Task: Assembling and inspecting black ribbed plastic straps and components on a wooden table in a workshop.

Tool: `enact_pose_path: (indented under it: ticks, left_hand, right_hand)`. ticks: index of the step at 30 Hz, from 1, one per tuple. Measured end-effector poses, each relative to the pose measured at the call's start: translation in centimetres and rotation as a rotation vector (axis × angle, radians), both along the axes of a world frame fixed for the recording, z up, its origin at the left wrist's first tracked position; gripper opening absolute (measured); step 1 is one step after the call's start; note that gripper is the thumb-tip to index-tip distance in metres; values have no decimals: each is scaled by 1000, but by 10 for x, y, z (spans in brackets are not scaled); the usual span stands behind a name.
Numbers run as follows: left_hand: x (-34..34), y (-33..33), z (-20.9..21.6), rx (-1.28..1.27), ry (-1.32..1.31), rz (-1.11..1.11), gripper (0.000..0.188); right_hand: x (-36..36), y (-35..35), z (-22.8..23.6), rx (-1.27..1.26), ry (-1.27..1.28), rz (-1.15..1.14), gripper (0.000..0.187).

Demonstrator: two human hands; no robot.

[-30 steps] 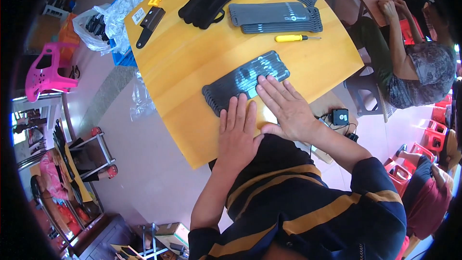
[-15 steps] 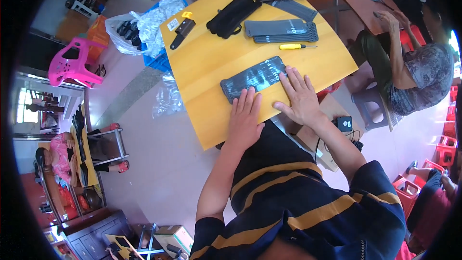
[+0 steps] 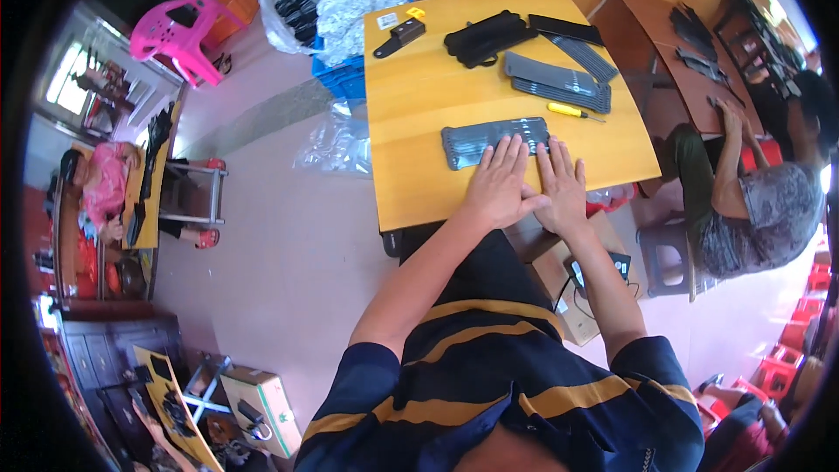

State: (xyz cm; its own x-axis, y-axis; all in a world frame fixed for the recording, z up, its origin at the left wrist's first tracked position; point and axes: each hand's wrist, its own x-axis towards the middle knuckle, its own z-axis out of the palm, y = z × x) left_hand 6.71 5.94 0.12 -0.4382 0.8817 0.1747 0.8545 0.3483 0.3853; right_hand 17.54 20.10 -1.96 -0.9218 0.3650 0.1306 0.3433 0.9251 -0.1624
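While the left hand [image 3: 498, 188] and right hand [image 3: 562, 196] rest at its near edge, fingers outstretched and gripping nothing, the dark ribbed stack [image 3: 474, 143] lies on the yellow table [image 3: 415, 188], apparently steadied flat.

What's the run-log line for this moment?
left hand: open, over near edge of closest grey stack | right hand: open, at stack's right end | yellow screwdriver: on table, beyond stack

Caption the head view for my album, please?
Left hand over a dark stack on a yellow table, right hand by its corner, yellow-handled screwdriver beyond.
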Motion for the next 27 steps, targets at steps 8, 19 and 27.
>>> enact_pose_path:
  ticks: [8,19,27]
  left_hand:
    - [-29,-113,-5,-97,67,267,101]
    - [-29,-136,-10,-79,131,321,98]
    - [-30,-133,-10,-128,56,330,90]
  right_hand:
    - [4,0,11,-2,10,-27,89]
    - [-27,-55,37,-104,246,312,100]
    - [-45,-53,14,-90,13,367,98]
